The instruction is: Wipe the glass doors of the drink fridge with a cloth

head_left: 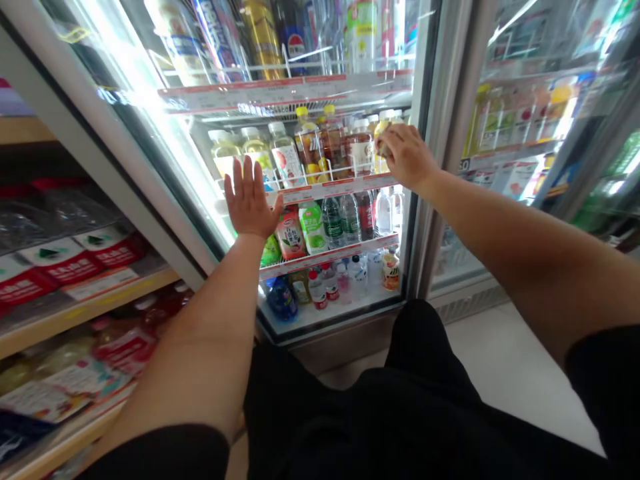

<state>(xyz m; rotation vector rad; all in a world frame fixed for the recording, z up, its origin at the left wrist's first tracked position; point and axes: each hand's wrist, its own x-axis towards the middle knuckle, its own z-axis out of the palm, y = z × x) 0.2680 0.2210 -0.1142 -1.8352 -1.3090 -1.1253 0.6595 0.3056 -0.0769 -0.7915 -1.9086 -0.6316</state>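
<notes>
My left hand (249, 200) is spread flat, palm forward, at the glass door of a lit drinks cooler; whether it touches the glass I cannot tell. Up at the door's right side, my right hand (406, 153) has its fingers curled around a small brownish thing (383, 145), perhaps a crumpled cloth, mostly hidden by the fingers. Behind the hands, a middle shelf holds tea bottles with yellow caps (307, 143) and a white-capped bottle (286, 157). Below it stand a green carton-like bottle (313, 227) and clear water bottles (350, 217).
A metal door frame (443, 133) runs down the right side, with another drinks cooler (515, 120) beyond it. Close on the left, wooden shelves (100, 310) carry red-and-white packs (70, 257). Pale floor (510, 360) shows at lower right, beside my dark-clothed knees (420, 340).
</notes>
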